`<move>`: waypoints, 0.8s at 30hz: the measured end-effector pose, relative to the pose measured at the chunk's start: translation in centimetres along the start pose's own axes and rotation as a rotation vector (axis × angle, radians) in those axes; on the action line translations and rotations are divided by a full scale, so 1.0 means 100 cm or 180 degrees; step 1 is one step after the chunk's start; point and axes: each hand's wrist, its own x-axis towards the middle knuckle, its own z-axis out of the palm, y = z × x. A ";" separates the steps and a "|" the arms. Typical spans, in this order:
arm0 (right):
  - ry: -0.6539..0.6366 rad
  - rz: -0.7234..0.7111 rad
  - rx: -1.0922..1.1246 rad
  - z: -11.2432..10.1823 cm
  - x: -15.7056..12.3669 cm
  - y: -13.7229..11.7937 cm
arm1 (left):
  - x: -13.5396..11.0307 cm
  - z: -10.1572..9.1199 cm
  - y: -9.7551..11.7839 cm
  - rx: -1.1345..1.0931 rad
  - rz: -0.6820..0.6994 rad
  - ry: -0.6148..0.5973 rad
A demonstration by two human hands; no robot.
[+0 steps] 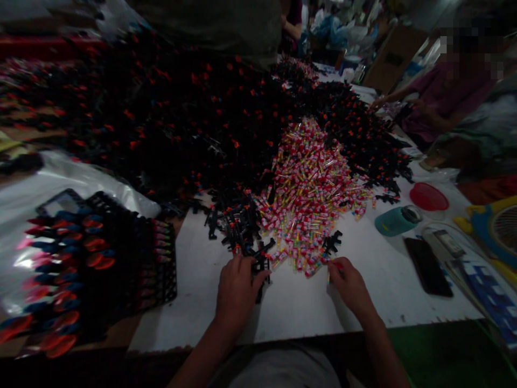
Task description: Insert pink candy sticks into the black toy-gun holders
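My left hand [237, 288] rests on the white table [291, 307] with its fingers curled over a small black plastic toy gun [260, 264] at the near edge of a huge heap of the same black toys [177, 118]. My right hand [348, 281] is closed in a pinch on a thin candy tube [332, 268] with a red cap. It sits at the front of a pile of small red, pink and yellow candy tubes [313, 188]. One loose black toy [333, 242] lies just beyond my right hand.
A stack of packed toys in clear bags [84, 258] lies at the left. At the right are a teal bottle on its side [398, 220], a red lid [428, 196], a black phone [428, 267] and a yellow-blue fan [496, 229]. A seated person [448, 91] works at the far right.
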 end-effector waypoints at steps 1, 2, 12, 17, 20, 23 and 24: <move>-0.0047 0.0083 0.0514 -0.001 0.000 -0.001 | -0.001 0.000 0.002 0.0096 -0.0022 -0.0053; -0.0080 0.0173 0.1040 -0.002 -0.001 -0.002 | -0.001 0.000 0.004 0.0170 -0.0047 -0.0092; 0.0215 -0.0104 0.1149 -0.021 0.004 0.009 | 0.006 0.002 -0.001 0.0226 0.0184 -0.0080; 0.0363 -0.0960 -0.0825 -0.010 0.010 0.016 | 0.003 0.005 -0.003 0.0117 0.0239 0.0217; 0.0515 -0.0985 -0.1155 -0.010 0.008 0.015 | -0.006 0.002 -0.004 0.0072 0.0195 0.0361; 0.0567 -0.0736 -0.0874 -0.016 -0.002 0.011 | -0.015 -0.001 -0.003 0.0029 0.0165 0.0356; 0.0534 -0.0602 -0.0740 -0.017 -0.007 0.010 | -0.016 -0.002 -0.003 -0.0006 0.0144 0.0310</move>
